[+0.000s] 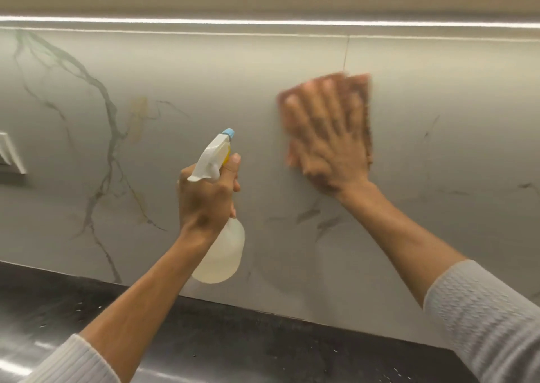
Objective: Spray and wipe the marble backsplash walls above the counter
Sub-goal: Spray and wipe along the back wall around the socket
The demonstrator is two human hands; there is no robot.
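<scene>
Pale marble backsplash (204,75), grey-veined. Right hand (327,145) flat, fingers spread, pressing blurred rust-coloured cloth (361,90) against it. Left hand (204,201) gripping translucent spray bottle (223,254), pale liquid inside.

No readable text — spray bottle (219,254) included.

Right hand (327,145) presses a blurred cloth (358,90) flat against the marble backsplash (204,75); left hand (204,198) grips a spray bottle (222,254) above the dark surface (233,338).

Blur over the right hand (327,140) and cloth (361,90), cloth mostly under the palm; left hand (204,204) hides the neck of the bottle (223,254); white plate (10,156) cut off mid-left.
</scene>
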